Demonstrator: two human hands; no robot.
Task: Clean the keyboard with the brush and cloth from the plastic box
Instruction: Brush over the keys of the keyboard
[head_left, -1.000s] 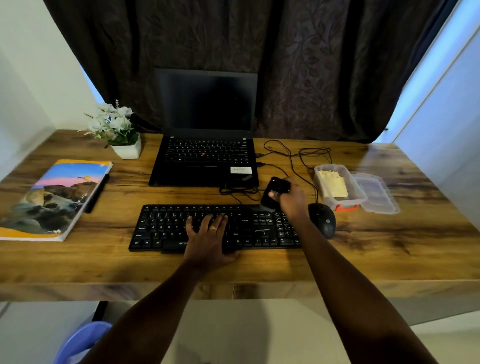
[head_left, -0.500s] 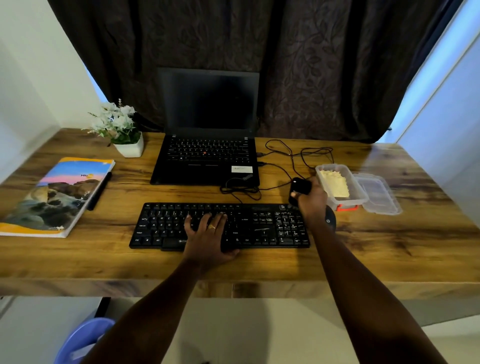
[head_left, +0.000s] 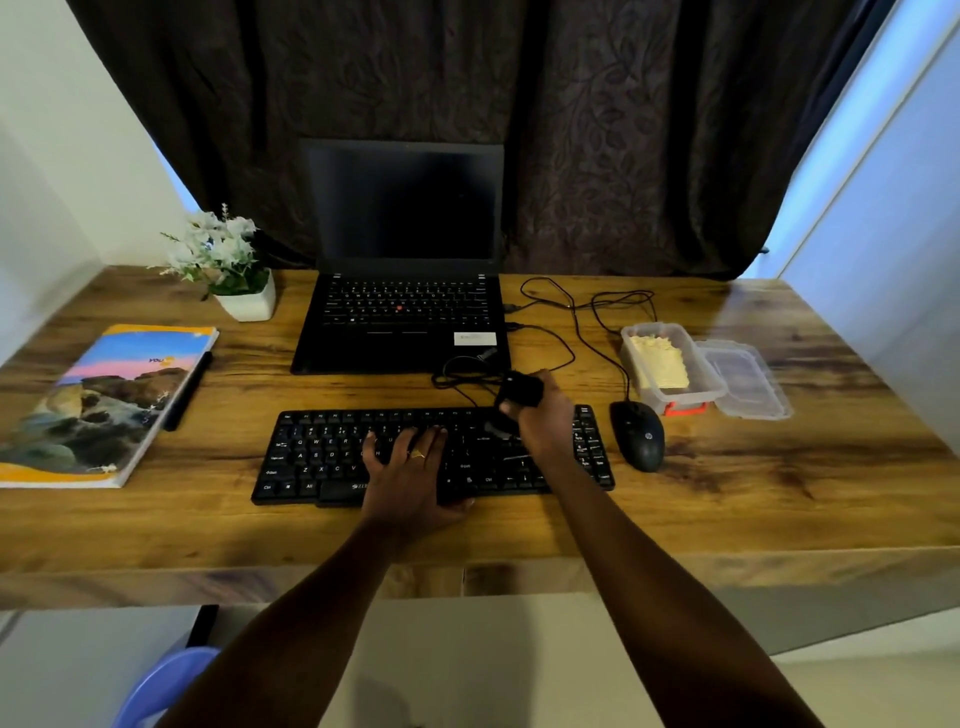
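Observation:
A black keyboard (head_left: 322, 452) lies on the wooden desk (head_left: 727, 499) in front of me. My left hand (head_left: 410, 467) rests flat on its middle keys, fingers spread. My right hand (head_left: 540, 415) is closed around a black brush (head_left: 519, 389), held over the right part of the keyboard with its lower end on the keys. At the right stands a clear plastic box (head_left: 711, 387) with a yellow cloth (head_left: 660, 361) inside; its lid (head_left: 743, 379) lies beside it.
A black mouse (head_left: 638, 435) sits just right of the keyboard, its cable looping behind. An open laptop (head_left: 405, 260) stands behind the keyboard. A flower pot (head_left: 244, 296), a book (head_left: 98, 405) and a pen (head_left: 187, 384) are at the left.
My right hand swung the brush right toward the box, then back left onto the keyboard's right section. My left hand stayed on the keys.

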